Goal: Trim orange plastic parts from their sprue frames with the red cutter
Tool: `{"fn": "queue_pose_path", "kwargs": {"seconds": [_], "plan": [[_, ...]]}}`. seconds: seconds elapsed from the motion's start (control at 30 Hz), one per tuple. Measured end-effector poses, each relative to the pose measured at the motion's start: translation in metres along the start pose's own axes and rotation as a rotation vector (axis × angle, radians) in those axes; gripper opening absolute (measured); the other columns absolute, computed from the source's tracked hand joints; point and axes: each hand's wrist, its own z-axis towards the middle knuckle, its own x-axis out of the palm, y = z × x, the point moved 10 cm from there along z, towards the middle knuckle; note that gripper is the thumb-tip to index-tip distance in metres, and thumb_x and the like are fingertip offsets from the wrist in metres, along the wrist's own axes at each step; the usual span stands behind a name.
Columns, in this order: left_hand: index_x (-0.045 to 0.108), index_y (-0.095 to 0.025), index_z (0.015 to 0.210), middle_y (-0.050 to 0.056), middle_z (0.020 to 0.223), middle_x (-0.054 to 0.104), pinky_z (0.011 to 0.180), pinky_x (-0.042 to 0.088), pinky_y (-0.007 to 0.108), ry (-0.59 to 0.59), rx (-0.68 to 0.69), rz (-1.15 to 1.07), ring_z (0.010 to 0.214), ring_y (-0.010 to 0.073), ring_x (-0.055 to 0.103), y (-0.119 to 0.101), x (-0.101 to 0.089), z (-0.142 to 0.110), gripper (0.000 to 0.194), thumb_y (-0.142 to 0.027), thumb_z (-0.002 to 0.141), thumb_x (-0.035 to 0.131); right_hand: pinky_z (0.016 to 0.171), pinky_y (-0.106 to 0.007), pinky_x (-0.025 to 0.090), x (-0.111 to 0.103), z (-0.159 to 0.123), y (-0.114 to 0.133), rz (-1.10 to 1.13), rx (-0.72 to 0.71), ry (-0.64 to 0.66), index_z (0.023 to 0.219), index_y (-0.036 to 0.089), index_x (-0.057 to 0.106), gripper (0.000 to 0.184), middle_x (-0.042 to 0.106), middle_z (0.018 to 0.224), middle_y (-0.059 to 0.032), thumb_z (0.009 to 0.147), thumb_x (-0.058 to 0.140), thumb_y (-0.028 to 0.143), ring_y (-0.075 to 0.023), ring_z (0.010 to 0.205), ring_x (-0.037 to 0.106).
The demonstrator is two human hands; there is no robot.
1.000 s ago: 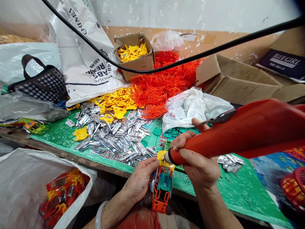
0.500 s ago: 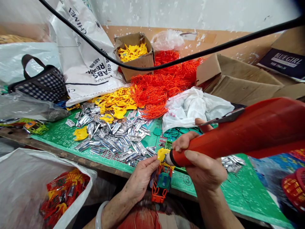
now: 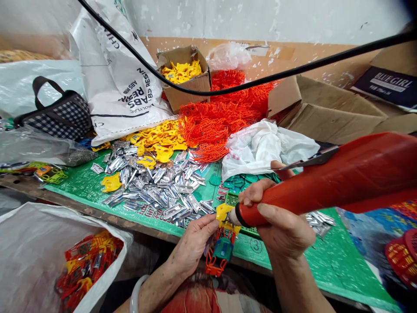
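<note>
My left hand [image 3: 191, 244] pinches the side of a plastic toy car assembly [image 3: 223, 248] near the table's front edge. It has an orange frame, a green block and a yellow piece [image 3: 223, 214] at its far end. My right hand [image 3: 286, 232] is wrapped around a red electric screwdriver [image 3: 339, 180], which lies slanted with its lever on top. The screwdriver's pale nose meets the yellow piece; the bit and any screw are hidden. Behind them sits a green plastic basket [image 3: 232, 199], partly covered by the hand and tool.
Silvery parts [image 3: 156, 187], yellow pieces [image 3: 163, 138] and orange frames [image 3: 224, 117] are heaped across the green table. A white bag [image 3: 19, 243] with assembled pieces hangs open at lower left. Cardboard boxes [image 3: 339, 108] stand behind, and a black cable [image 3: 208, 92] crosses the view.
The near end of the toy car assembly has swung slightly left. My right hand and the screwdriver have shifted a little to the right, the nose still at the yellow piece.
</note>
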Motion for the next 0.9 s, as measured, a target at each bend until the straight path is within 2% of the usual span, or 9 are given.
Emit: {"fn": "queue_pose_path", "kwargs": {"seconds": [0.27,0.4,0.67,0.9], "plan": [[0.079,-0.017,0.101,0.004,0.083,0.076,0.07,0.049,0.023,-0.011,-0.004,-0.022,0.069,0.0142,0.064,0.002,-0.001,0.001,0.032,-0.035,0.075,0.08,0.064,-0.034,0.053,-0.002,-0.006,-0.004,-0.012,0.038,-0.034,0.114,0.029,0.064,0.052,0.066,0.069,0.0036,0.065,0.077,0.016,-0.0158,0.062,0.06],[0.078,-0.016,0.097,0.001,0.074,0.072,0.06,0.045,0.021,-0.056,-0.008,-0.017,0.06,0.0112,0.057,0.004,-0.005,0.001,0.032,-0.036,0.073,0.081,0.065,-0.033,0.053,0.0,-0.005,-0.005,0.02,0.05,-0.017,0.112,0.03,0.064,0.051,0.067,0.069,0.0037,0.065,0.077,0.014,-0.015,0.062,0.06],[0.069,-0.014,0.07,-0.004,0.054,0.058,0.051,0.04,0.021,-0.202,0.006,0.127,0.049,0.0098,0.049,0.007,-0.021,0.006,0.03,-0.042,0.066,0.081,0.063,-0.03,0.052,0.003,-0.005,-0.004,0.027,0.052,0.03,0.108,0.032,0.066,0.046,0.066,0.07,0.0039,0.067,0.078,0.015,-0.0137,0.062,0.061],[0.069,-0.013,0.074,-0.002,0.056,0.062,0.052,0.046,0.023,-0.19,0.007,0.086,0.05,0.0121,0.055,0.01,-0.017,0.008,0.031,-0.042,0.066,0.079,0.065,-0.028,0.052,0.006,-0.003,-0.008,0.033,0.07,0.074,0.109,0.034,0.065,0.047,0.066,0.071,0.0045,0.068,0.079,0.016,-0.0126,0.064,0.061]]}}
